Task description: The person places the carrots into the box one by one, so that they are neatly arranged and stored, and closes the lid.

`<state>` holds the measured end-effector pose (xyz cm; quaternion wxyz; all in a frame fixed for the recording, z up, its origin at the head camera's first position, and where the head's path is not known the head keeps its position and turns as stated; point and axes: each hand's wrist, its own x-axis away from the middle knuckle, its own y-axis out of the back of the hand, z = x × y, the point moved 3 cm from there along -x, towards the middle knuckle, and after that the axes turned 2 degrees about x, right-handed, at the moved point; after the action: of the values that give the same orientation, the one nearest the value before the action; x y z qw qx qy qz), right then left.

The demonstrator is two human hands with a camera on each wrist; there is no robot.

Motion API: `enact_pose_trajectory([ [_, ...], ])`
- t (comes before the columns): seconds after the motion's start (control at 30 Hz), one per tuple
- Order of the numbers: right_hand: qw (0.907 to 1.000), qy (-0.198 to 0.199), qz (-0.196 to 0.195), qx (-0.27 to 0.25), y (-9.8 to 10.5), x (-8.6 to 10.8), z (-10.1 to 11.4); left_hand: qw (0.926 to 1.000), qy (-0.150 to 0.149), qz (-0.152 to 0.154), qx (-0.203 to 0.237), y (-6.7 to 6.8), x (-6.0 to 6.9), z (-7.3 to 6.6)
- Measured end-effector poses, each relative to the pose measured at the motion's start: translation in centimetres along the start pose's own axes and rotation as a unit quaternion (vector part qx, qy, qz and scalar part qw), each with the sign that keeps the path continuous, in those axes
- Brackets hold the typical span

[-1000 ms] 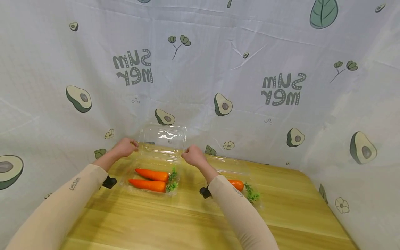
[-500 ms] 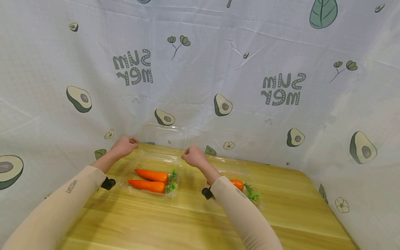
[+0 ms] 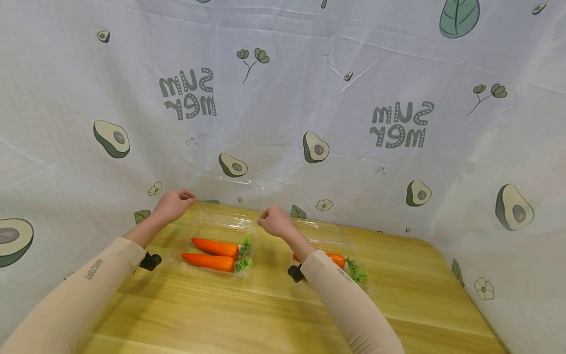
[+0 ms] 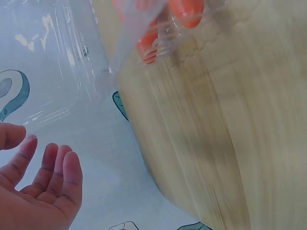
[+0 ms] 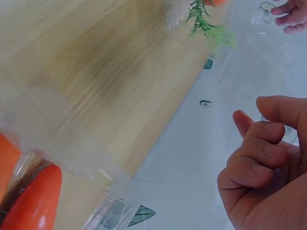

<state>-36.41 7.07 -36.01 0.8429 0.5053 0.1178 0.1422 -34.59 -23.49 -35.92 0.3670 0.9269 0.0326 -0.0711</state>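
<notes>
Left hand [image 3: 173, 205] loose, thumb and index tips slightly apart at the left edge of the clear lid [image 3: 227, 194]; can't tell if they touch it. Right hand [image 3: 277, 221] at the lid's right edge, fingers loosely curled, nothing visible between thumb and index. Lid stands up on the far side of left box [image 3: 240, 273], two carrots [image 3: 216, 247] inside. Right box [image 3: 325, 233], carrot included, partly behind right sleeve [image 3: 349, 300]. Both boxes on wood table [image 3: 247, 314].
</notes>
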Motion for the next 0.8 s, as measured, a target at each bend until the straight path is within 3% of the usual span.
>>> enact_pose_trajectory([
  [0.17,0.9998,0.006,-0.004,0.02,0.0,0.3,0.2,0.9998,-0.001,-0.013,-0.012,0.2,0.4,-0.1],
  [0.43,0.9994,0.014,0.002,0.032,0.1,0.7,0.5,0.9978,-0.03,-0.041,-0.042,0.5,1.4,-0.4],
  [0.8,0.9997,0.014,0.005,0.021,0.1,1.9,0.8,0.9959,-0.052,-0.067,-0.032,0.8,2.5,-0.3],
])
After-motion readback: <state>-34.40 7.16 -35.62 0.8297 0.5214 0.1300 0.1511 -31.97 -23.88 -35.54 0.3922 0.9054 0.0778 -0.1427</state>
